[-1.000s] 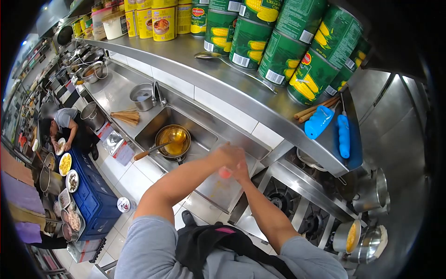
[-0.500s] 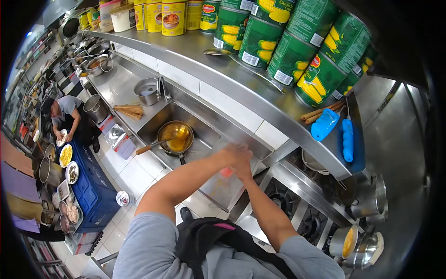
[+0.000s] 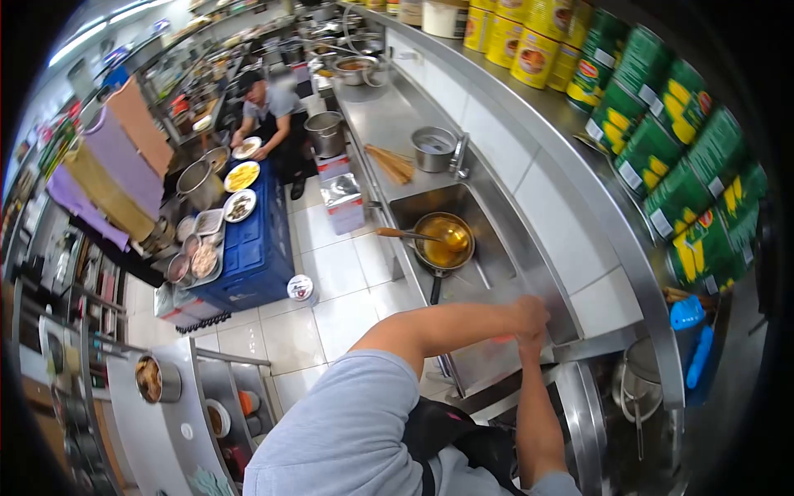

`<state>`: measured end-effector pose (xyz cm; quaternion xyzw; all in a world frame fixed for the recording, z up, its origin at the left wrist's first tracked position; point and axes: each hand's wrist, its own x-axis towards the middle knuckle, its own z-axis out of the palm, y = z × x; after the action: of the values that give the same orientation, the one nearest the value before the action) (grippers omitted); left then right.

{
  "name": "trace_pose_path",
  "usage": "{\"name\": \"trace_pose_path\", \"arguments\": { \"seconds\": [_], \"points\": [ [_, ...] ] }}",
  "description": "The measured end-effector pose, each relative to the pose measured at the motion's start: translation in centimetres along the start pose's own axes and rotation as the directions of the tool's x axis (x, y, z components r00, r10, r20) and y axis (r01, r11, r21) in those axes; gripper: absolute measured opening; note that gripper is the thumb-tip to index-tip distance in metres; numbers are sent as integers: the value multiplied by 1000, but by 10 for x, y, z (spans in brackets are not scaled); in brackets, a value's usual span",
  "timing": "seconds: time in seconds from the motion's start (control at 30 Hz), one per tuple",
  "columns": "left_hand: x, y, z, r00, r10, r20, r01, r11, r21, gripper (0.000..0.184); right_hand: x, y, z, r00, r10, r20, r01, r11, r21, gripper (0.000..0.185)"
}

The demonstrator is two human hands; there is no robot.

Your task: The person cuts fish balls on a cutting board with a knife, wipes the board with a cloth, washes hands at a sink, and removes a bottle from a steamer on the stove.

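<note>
My left hand (image 3: 527, 311) and my right hand (image 3: 533, 331) are pressed together above the near right end of the steel counter. Their fingers look closed, though blur and overlap hide the details. Beneath them is a see-through plastic thing with a red patch (image 3: 502, 339), perhaps a bag; its shape is hard to make out. To the left, a frying pan (image 3: 438, 263) with golden liquid rests over the sink (image 3: 502, 240). A wooden-handled ladle (image 3: 397, 233) lies across it, its bowl in the liquid.
Bamboo sticks (image 3: 390, 164) and a steel pot (image 3: 434, 150) stand behind the sink. Stacked cans (image 3: 666, 161) line the overhead shelf (image 3: 616, 211). Across the aisle, a co-worker (image 3: 273, 116) handles a plate beside a blue chest (image 3: 248, 273) bearing food dishes. A tub (image 3: 300, 288) sits on the floor.
My view has swung left, so the scene sits further right and more of the aisle shows. My hands stay together over the counter; the pan and ladle remain in place.
</note>
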<state>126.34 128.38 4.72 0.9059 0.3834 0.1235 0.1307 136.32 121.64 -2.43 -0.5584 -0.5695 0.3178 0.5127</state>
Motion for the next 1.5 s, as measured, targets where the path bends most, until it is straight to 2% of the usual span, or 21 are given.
{"name": "trace_pose_path", "arguments": {
  "seconds": [0.03,0.13,0.17,0.23,0.27,0.33,0.4,0.47,0.53,0.6,0.67,0.8,0.87,0.93,1.03,1.13,1.2,1.27,1.33,1.47,1.5],
  "points": [
    [0,-7,-3,977,205,55,-208,977,48,25,2,0,0,1000,8,10,-8,1000,21,82],
    [-9,-11,-9,983,181,-4,-179,975,135,21,4,4,-1,999,14,32,-15,999,44,83],
    [-12,-12,-11,986,166,-6,-164,977,140,21,2,8,-2,997,-80,4,80,993,-84,83],
    [-22,-16,-32,966,252,-57,-246,965,94,26,3,1,-1,996,-88,33,90,994,-61,85],
    [-27,-15,-38,970,237,-60,-229,967,109,26,5,-4,0,994,-92,52,94,995,-43,86],
    [-41,-14,-46,984,171,-39,-170,985,39,40,5,-16,0,982,-148,114,153,988,-32,86],
    [-64,-8,-63,994,96,-49,-94,995,32,41,-1,-44,-3,964,-197,177,204,979,-24,86],
    [-100,8,-98,998,19,-63,-18,1000,14,42,-6,-91,5,937,-132,325,123,991,49,80],
    [-150,21,-150,989,-92,-116,80,991,-106,40,-13,-122,18,909,-142,392,125,990,69,82],
    [-192,22,-165,973,-157,-172,136,983,-126,40,-23,-146,39,878,-159,452,132,987,91,85],
    [-239,24,-183,949,-217,-227,188,972,-143,40,-39,-169,64,785,-154,600,159,986,45,91],
    [-345,28,-219,891,-402,-210,373,913,-167,44,-91,-220,136,678,-218,702,223,971,86,94],
    [-415,27,-228,859,-446,-252,422,895,-145,46,-124,-236,190,551,-280,786,276,950,145,95],
    [-489,34,-235,774,-549,-316,545,831,-108,46,-167,-257,242,401,-349,847,190,936,296,97],
    [-605,50,-257,668,-640,-379,642,754,-142,44,-243,-318,324,208,-379,902,186,921,344,98],
    [-707,77,-269,557,-732,-392,744,649,-156,43,-327,-347,399,48,-527,848,100,847,521,99],
    [-782,96,-272,474,-750,-462,805,581,-117,46,-394,-370,444,23,-691,723,211,710,672,101],
    [-849,111,-264,349,-785,-512,847,498,-186,54,-457,-401,479,-126,-693,710,68,708,703,101],
    [-906,137,-275,239,-882,-407,942,312,-124,61,-523,-446,491,-197,-666,720,-43,739,672,96],
    [-990,188,-290,39,-937,-347,983,99,-156,66,-628,-460,542,-290,-700,653,-50,692,720,90],
    [-1006,197,-286,34,-942,-333,981,94,-167,66,-652,-460,550,-295,-689,662,-55,704,708,90]
  ]
}}
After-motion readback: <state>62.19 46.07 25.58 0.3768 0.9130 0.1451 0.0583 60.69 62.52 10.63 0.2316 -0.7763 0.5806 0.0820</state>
